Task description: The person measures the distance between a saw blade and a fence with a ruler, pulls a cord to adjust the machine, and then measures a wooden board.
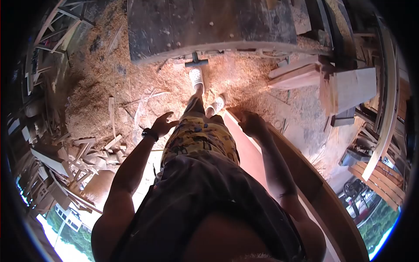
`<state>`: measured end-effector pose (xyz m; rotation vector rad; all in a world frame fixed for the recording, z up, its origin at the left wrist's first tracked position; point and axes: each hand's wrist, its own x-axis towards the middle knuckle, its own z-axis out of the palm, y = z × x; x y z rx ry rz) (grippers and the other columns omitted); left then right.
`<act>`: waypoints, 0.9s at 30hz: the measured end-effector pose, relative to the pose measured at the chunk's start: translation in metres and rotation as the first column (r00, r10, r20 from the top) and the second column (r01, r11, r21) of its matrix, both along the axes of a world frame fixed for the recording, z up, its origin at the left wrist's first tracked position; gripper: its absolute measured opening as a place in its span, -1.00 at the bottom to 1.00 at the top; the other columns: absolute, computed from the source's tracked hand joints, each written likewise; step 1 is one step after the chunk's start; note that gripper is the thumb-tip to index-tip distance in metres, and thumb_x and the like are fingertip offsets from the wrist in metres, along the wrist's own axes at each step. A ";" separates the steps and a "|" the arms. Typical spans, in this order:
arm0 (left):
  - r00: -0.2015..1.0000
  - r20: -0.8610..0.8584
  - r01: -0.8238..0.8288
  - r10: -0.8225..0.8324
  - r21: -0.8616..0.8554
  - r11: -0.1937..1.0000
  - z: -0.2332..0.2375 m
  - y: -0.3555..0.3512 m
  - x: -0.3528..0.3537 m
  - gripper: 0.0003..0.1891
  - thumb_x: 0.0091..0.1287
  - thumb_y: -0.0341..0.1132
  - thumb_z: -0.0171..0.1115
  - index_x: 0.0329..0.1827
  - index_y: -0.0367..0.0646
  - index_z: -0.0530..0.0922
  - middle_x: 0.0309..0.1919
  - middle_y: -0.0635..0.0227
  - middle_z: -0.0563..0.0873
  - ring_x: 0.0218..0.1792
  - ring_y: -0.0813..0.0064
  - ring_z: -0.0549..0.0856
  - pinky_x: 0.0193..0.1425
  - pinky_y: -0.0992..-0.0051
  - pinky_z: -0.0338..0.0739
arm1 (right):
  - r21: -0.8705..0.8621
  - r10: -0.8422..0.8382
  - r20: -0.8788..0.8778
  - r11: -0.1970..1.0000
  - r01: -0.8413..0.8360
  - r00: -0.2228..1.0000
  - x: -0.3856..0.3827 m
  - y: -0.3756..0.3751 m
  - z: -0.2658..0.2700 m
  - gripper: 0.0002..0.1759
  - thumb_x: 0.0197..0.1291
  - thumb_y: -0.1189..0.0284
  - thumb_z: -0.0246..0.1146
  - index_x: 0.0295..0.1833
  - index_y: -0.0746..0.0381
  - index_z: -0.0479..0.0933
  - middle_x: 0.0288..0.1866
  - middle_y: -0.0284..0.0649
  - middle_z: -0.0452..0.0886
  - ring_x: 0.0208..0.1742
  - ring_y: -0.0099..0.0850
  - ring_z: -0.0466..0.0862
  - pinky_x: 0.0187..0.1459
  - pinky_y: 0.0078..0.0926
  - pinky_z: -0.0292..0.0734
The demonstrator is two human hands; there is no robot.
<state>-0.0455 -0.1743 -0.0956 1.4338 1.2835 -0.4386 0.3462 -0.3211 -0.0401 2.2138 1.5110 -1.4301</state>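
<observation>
My left hand (162, 125), with a dark band (149, 133) on the wrist, hangs beside my patterned shorts (196, 135). Its fingers are apart and slightly curled, holding nothing. On the other side, my right hand (253, 125) is closed over the near-foot end of a long wooden board (305, 179). The board runs back along my right side, under the forearm, with a pale pinkish face (249, 153) toward my leg. The fingertips of my right hand are in shadow.
Wood shavings cover the floor (100, 83). In front of my feet is a dark-topped workbench (209, 26), with a dark T-shaped metal piece (196, 61) at its edge. Offcuts (94, 157) lie heaped at left; thick timbers (349, 89) are stacked at right.
</observation>
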 end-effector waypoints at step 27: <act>0.968 -0.028 0.252 -0.251 0.079 0.965 0.025 -0.085 -0.126 -0.53 0.28 0.06 0.38 -0.17 -0.25 0.63 -0.34 0.01 0.78 -0.22 0.09 0.80 -0.10 0.24 0.67 | -0.603 -0.679 -0.668 0.254 0.756 -0.305 -0.120 0.203 -0.177 -0.57 0.31 0.27 0.30 0.22 0.17 0.44 0.18 -0.19 0.59 0.15 -0.25 0.61 0.24 -0.09 0.44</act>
